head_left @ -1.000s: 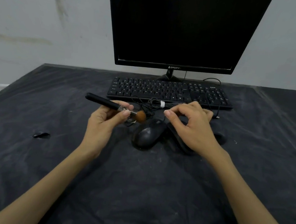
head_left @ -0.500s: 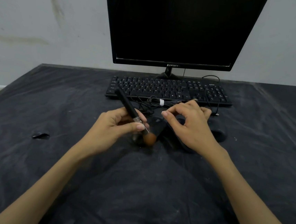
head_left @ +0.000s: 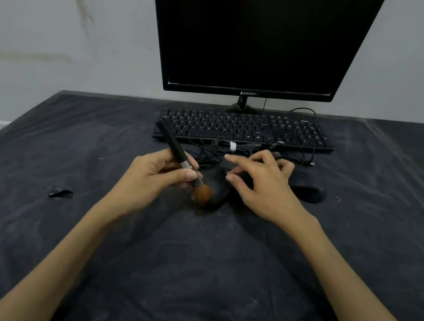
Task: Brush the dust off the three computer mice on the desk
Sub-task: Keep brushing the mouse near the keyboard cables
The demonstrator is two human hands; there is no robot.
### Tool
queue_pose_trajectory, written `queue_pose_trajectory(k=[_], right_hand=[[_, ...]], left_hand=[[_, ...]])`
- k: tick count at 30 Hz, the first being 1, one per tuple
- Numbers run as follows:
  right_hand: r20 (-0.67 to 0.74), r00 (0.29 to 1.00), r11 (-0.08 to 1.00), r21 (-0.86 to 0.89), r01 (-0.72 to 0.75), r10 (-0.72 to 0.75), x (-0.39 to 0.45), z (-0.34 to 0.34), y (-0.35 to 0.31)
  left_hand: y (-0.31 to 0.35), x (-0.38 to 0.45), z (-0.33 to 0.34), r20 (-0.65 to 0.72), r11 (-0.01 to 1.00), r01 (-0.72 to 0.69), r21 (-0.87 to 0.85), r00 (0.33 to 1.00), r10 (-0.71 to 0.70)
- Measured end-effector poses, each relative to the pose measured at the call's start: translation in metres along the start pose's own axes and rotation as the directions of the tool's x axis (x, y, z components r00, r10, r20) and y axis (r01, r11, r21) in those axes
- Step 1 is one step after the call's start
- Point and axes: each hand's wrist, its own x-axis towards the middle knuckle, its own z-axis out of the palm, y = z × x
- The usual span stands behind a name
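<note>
Head view: desk (head_left: 44,222) under a dusty black cover
Brush (head_left: 180,158): left hand (head_left: 152,178) pinches the handle; long axis slants, handle up toward the keyboard (head_left: 243,129), brown bristles down-right on the left mouse (head_left: 218,193)
Right hand (head_left: 263,184): fingers spread and loose, holding nothing, over the middle mouse, mostly hidden
Right mouse (head_left: 306,191): just beside that hand
Cables (head_left: 222,148): tangled between mice and keyboard
Room: bare cover left, right and front

- Middle mouse (head_left: 239,189): mostly hidden beneath the right hand (head_left: 262,188)
- Monitor (head_left: 256,40): top cut off by frame edge
- Brush head (head_left: 202,194): motion-blurred
</note>
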Motion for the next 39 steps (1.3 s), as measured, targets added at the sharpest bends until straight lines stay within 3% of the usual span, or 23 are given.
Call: queue_pose_trajectory(k=[2,4,9,14,15,18,20,24,25,27,29,31,34,37,39], right_hand=[[-0.003,1.0,1.0,-0.002,-0.009,0.009,0.0,0.0,0.0],[-0.004,1.0,1.0,0.002,-0.015,0.015,0.0,0.0,0.0],[0.003,1.0,0.999,0.005,-0.031,0.031,0.0,0.0,0.0],[0.01,0.999,0.999,0.013,-0.039,0.039,0.0,0.0,0.001],[0.011,0.999,0.999,0.013,-0.04,0.04,0.0,0.0,0.001],[0.016,0.999,0.999,0.008,-0.043,0.043,0.0,-0.001,0.0],[0.023,0.999,0.999,0.013,-0.048,0.048,0.0,-0.001,0.0],[0.026,0.999,0.999,0.015,-0.048,0.047,0.0,-0.001,0.0],[0.023,0.999,0.999,0.018,-0.047,0.047,0.0,-0.001,0.0],[0.018,0.999,0.998,0.025,-0.049,0.048,-0.001,-0.001,0.0],[0.017,0.999,0.999,0.022,-0.048,0.048,0.0,-0.001,0.0],[0.018,0.999,0.999,0.023,-0.049,0.049,0.0,0.0,0.0],[0.015,0.999,0.998,0.032,-0.051,0.051,0.0,0.0,0.001],[0.017,0.999,0.998,0.032,-0.05,0.049,0.0,0.001,0.001],[0.013,0.999,0.999,0.03,-0.046,0.045,0.0,0.001,0.002]], left_hand=[[-0.003,0.0,0.007,-0.146,0.996,-0.08,0.035,0.986,0.085],[-0.007,0.001,0.016,-0.191,0.985,-0.115,0.126,0.972,0.138],[-0.004,0.0,0.002,0.102,0.998,0.053,0.045,0.993,-0.057],[-0.006,0.0,0.007,-0.205,0.991,-0.101,0.082,0.972,0.116],[-0.007,0.001,0.01,-0.21,0.989,-0.095,0.115,0.971,0.117],[-0.006,0.0,0.003,0.046,0.992,0.047,0.114,0.998,-0.052],[-0.002,-0.001,-0.009,0.106,0.994,0.065,0.089,0.992,-0.074],[-0.001,0.0,-0.009,-0.202,0.996,-0.084,0.023,0.976,0.087],[-0.002,0.001,-0.006,-0.218,0.995,-0.086,0.044,0.972,0.094],[-0.006,0.0,-0.004,-0.067,0.996,0.013,0.09,0.998,-0.006],[-0.006,-0.003,-0.009,0.157,0.983,0.159,0.086,0.973,-0.171],[-0.005,-0.005,-0.013,0.21,0.979,0.196,0.059,0.956,-0.204],[-0.006,-0.001,-0.006,-0.008,0.996,0.071,-0.049,0.997,-0.071],[-0.011,0.003,0.012,-0.247,0.991,-0.041,-0.128,0.969,0.009],[-0.016,0.003,0.02,-0.263,0.995,-0.037,-0.089,0.965,0.013]])
